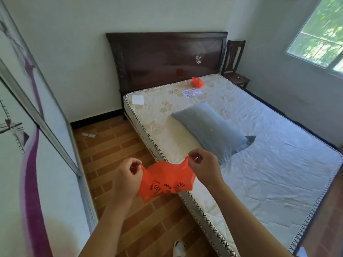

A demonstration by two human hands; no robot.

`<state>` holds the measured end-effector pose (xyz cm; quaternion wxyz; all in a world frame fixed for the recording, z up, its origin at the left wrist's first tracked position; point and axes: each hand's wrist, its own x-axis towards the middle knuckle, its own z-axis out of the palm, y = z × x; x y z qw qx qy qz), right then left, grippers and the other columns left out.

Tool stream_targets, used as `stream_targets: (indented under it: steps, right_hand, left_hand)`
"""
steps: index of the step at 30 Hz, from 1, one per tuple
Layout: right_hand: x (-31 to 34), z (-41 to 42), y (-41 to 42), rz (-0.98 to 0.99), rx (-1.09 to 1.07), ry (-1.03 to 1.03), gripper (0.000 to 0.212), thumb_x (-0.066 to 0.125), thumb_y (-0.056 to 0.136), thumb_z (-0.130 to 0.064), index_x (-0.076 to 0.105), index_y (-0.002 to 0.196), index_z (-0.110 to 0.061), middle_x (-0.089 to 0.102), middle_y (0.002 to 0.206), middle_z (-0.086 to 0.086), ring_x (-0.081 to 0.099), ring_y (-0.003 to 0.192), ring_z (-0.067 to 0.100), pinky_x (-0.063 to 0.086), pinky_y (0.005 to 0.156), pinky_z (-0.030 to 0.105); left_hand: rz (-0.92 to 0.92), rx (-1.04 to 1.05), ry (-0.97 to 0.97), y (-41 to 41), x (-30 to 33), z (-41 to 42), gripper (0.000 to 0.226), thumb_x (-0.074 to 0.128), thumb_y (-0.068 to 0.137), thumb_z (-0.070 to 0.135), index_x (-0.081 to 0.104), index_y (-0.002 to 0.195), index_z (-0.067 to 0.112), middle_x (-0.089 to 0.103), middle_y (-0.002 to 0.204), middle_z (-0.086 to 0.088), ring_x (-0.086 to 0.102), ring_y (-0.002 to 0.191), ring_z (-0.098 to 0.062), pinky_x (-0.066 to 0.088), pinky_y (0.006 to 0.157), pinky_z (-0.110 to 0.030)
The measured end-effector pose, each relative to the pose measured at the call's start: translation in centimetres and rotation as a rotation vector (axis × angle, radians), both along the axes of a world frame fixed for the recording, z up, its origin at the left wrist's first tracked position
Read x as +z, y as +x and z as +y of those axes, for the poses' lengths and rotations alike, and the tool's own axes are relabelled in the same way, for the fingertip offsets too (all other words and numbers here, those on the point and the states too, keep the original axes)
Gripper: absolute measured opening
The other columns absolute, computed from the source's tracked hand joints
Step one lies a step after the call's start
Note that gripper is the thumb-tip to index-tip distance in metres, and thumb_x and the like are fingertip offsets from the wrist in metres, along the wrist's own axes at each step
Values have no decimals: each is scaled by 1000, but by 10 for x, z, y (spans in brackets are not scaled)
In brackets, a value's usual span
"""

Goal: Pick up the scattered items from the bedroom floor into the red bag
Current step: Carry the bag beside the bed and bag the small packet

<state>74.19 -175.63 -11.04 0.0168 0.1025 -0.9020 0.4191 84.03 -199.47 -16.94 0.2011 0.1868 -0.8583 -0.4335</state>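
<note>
Both hands' pinch (128, 175) (202, 167), red bag (165, 180) between

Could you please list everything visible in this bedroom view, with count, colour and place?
red bag: one, red with black print, held over the floor by the bed edge
small red bag: one, red, on the mattress near the headboard
pillow: one, grey-blue, on the mattress
leaflet: one, printed, by the small red bag
white paper: one, at the mattress corner
floor scraps: two, white, by the wardrobe
chair: one, dark wood, beside the bed
left hand: pinches one handle
right hand: pinches the other
</note>
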Motion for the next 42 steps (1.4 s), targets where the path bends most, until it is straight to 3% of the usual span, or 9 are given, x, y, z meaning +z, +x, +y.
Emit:
stream_targets:
  steps: [6, 11, 15, 17, 21, 26, 32, 37, 42]
  right_hand:
    - [-19, -34, -69, -17, 103, 22, 17, 74, 83, -8, 75, 86, -24, 70, 76, -11, 62, 68, 3, 49, 62, 17]
    - [-45, -68, -137, -94, 294, 64, 16, 70, 83, -2, 75, 86, -17, 68, 76, -11, 60, 70, -7, 44, 62, 7]
    - [-81, -87, -189, -167, 423, 94, 24, 71, 79, -7, 74, 82, -30, 71, 75, -12, 64, 70, -1, 45, 61, 11]
    - [-101, -96, -207, -200, 490, 126, 23, 74, 78, -10, 73, 81, -33, 72, 73, -14, 65, 69, 3, 48, 62, 14]
    - [-134, -112, -225, -244, 587, 151, 16, 76, 81, -16, 75, 83, -32, 72, 73, -18, 66, 68, 2, 52, 63, 18]
    - [-161, -130, -228, -305, 627, 189, 19, 75, 84, -17, 75, 88, -35, 72, 78, -19, 64, 70, 0, 48, 64, 15]
    - [-211, -161, -238, -324, 626, 201, 30, 72, 81, -6, 74, 92, -34, 72, 81, -16, 64, 74, 1, 54, 67, 23]
    - [-264, -182, -263, -353, 566, 198, 33, 72, 82, -4, 73, 94, -35, 71, 85, -17, 64, 81, -1, 57, 73, 27]
    - [-349, -205, -300, -360, 550, 189, 38, 75, 81, -3, 72, 91, -39, 72, 87, -17, 66, 82, 2, 59, 73, 34]
  left_hand:
    - [-36, 143, -2, -42, -16, -21, 15, 67, 97, 9, 69, 105, 22, 68, 96, 9, 60, 85, 4, 43, 66, -4]
    - [-113, 305, 37, -75, -42, -38, 13, 66, 98, 15, 71, 106, 23, 71, 100, 7, 66, 93, -8, 46, 74, -10]
    - [-161, 427, 31, -87, -57, -46, 14, 72, 92, 7, 73, 99, 19, 72, 93, 7, 65, 83, -3, 42, 72, -6]
    - [-185, 482, 62, -90, -67, -48, 17, 72, 91, 4, 71, 97, 21, 69, 90, 10, 63, 82, 2, 46, 72, -9]
    - [-228, 571, 118, -87, -96, -46, 18, 72, 92, 4, 72, 100, 20, 72, 95, 8, 69, 88, -7, 58, 79, -24]
    - [-273, 621, 164, -78, -132, -44, 19, 73, 91, 3, 72, 101, 19, 72, 97, 7, 68, 88, -6, 52, 72, -10]
    - [-264, 638, 133, -86, -196, -72, 27, 76, 86, 0, 72, 98, 24, 71, 94, 13, 68, 87, -1, 62, 79, -29]
    - [-298, 619, 124, -110, -248, -92, 31, 77, 84, -1, 71, 98, 26, 69, 93, 15, 66, 89, 2, 57, 80, -19]
    - [-290, 663, 138, -149, -328, -110, 40, 80, 75, -7, 71, 90, 29, 67, 87, 18, 64, 77, 4, 48, 70, -6]
